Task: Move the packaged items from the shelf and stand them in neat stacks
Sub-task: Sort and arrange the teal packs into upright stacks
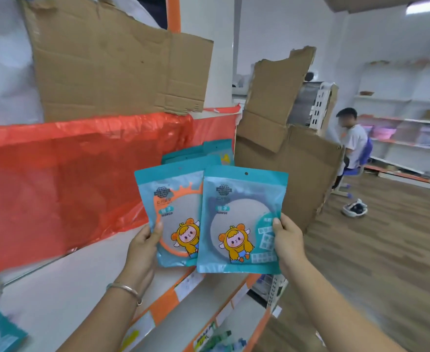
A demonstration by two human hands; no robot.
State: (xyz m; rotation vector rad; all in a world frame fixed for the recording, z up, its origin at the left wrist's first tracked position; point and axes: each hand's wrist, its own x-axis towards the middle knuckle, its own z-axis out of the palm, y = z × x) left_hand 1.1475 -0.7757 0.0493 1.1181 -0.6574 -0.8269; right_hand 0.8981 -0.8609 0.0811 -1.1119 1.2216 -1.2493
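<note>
- Fingers of our left hand pinch the orange-rimmed mirror pack; our right hand pinches the grey mirror pack, both upright above the shelf edge.
- We judge this mid-transfer: next, carry both clear and stand them squarely, edges aligned.

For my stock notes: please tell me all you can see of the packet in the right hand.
The mirror packet is a flat teal plastic pouch with a hang hole on top, a round pale mirror inside and a cartoon figure in yellow. It is upright, pinched at its right edge by the right hand, and overlaps the orange-rimmed packet.
</note>
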